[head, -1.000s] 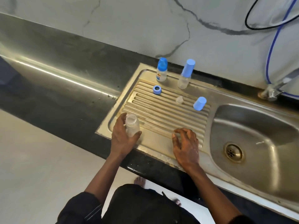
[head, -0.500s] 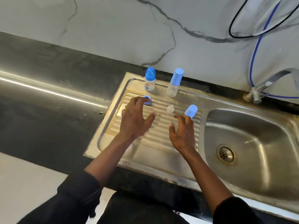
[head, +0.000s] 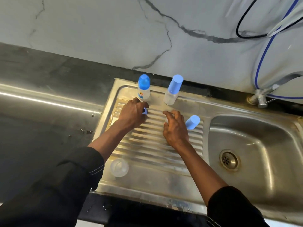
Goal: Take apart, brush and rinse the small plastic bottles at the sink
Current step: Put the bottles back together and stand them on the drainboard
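Steel drainboard (head: 147,182) is seen left of the basin (head: 262,145), and over its ribs the left hand (head: 132,114) and right hand (head: 176,128) are held. A printed bottle (head: 144,89) and a plain bottle (head: 172,91), both capped, are stood at the back edge. An open bottle (head: 119,167) is stood near the front left. A loose blue cap (head: 192,122) is set beside the right hand. A blue ring (head: 145,111) is gripped by the left fingers. A clear piece (head: 166,119) is covered by the bent right fingers; a grip cannot be told.

Couldn't read a thing anywhere, honestly. Spotted a small colourful print on the left blue-capped bottle (head: 143,93), but way too blurry to make out.
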